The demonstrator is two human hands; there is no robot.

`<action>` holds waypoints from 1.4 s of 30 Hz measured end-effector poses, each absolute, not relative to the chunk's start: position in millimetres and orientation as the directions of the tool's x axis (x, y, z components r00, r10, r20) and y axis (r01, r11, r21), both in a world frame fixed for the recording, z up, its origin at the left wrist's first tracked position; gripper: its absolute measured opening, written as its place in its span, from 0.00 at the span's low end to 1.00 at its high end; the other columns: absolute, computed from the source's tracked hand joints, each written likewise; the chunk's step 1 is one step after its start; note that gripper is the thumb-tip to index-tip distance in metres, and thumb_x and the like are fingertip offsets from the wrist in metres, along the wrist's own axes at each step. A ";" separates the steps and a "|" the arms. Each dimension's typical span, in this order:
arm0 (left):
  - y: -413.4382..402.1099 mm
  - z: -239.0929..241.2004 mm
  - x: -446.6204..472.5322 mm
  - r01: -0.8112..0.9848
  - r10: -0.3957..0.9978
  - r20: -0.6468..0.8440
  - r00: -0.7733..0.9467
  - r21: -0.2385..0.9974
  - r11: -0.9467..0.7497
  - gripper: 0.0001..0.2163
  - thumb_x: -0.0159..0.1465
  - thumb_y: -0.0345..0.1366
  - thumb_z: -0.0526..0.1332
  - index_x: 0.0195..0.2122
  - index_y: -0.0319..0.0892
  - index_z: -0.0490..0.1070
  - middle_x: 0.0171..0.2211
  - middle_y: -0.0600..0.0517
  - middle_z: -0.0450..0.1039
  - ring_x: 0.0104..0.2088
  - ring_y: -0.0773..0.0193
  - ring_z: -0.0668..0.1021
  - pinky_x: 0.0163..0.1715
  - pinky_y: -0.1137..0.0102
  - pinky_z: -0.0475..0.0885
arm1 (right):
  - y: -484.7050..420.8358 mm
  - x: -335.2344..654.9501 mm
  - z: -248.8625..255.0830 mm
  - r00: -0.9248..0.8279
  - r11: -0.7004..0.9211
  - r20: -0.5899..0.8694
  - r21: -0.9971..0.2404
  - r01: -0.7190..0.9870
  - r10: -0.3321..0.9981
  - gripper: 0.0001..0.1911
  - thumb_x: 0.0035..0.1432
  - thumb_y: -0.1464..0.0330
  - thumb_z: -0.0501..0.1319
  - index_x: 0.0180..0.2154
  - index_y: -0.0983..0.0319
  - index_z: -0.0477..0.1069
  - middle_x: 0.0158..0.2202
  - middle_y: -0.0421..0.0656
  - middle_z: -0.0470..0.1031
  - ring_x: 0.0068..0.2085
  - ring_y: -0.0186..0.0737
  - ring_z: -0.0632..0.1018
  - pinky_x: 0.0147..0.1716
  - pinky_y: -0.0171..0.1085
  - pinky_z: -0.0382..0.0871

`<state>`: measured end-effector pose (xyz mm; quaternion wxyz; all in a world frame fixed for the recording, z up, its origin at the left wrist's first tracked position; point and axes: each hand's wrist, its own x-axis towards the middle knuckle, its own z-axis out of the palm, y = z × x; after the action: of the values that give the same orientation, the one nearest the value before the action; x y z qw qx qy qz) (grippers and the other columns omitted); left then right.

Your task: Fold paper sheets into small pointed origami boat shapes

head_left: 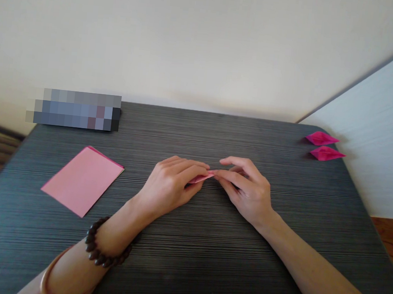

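Note:
A small folded piece of pink paper (200, 178) is held between my two hands above the middle of the dark table. My left hand (174, 179) wraps over it from the left, thumb below and fingers on top, so much of the paper is hidden. At its right tip, the thumb and a finger of my right hand (248, 185) pinch the paper, while the index finger is raised off it. A stack of square pink paper sheets (84, 179) lies left of my left hand, a darker pink edge showing beneath the top sheet.
Two folded magenta paper pieces (323, 139) with pointed ends rest at the table's far right edge. A blurred-out object (77, 111) stands at the back left. The dark ribbed table (185, 258) meets a pale wall (207, 40) behind and a white panel (377, 128) at right.

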<state>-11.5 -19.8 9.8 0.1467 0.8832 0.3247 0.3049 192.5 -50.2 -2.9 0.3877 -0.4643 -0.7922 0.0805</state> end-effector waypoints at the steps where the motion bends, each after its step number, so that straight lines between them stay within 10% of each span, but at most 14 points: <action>1: -20.2 9.4 -11.2 0.485 0.666 0.443 0.601 0.459 -0.744 0.06 0.63 0.32 0.58 0.41 0.42 0.72 0.42 0.50 0.78 0.40 0.63 0.79 0.41 0.67 0.71 | -50.3 191.8 -3.1 -0.280 0.564 0.542 -0.477 0.674 0.792 0.08 0.58 0.71 0.60 0.39 0.55 0.75 0.46 0.42 0.71 0.31 0.30 0.74 0.34 0.36 0.74; 32: -21.4 3.7 -12.1 0.431 0.612 0.481 0.627 0.440 -0.788 0.05 0.62 0.29 0.59 0.38 0.43 0.72 0.41 0.53 0.78 0.38 0.66 0.78 0.39 0.70 0.71 | -49.9 189.0 -1.4 -0.382 0.555 0.404 -0.565 0.610 0.831 0.02 0.61 0.73 0.56 0.37 0.61 0.65 0.44 0.45 0.66 0.38 0.35 0.73 0.36 0.36 0.72; 42: -24.4 6.2 -8.5 0.427 0.741 0.431 0.515 0.620 -0.658 0.03 0.62 0.29 0.60 0.36 0.41 0.71 0.34 0.52 0.77 0.33 0.67 0.77 0.36 0.72 0.73 | -49.1 188.5 -1.6 -0.281 0.492 0.405 -0.685 0.537 0.870 0.02 0.60 0.72 0.58 0.36 0.61 0.69 0.45 0.44 0.68 0.34 0.32 0.73 0.33 0.36 0.71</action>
<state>-8.5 -24.4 6.2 0.2244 0.8410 0.3472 0.3490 188.5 -49.1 -1.6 0.3890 -0.4561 -0.7713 0.2140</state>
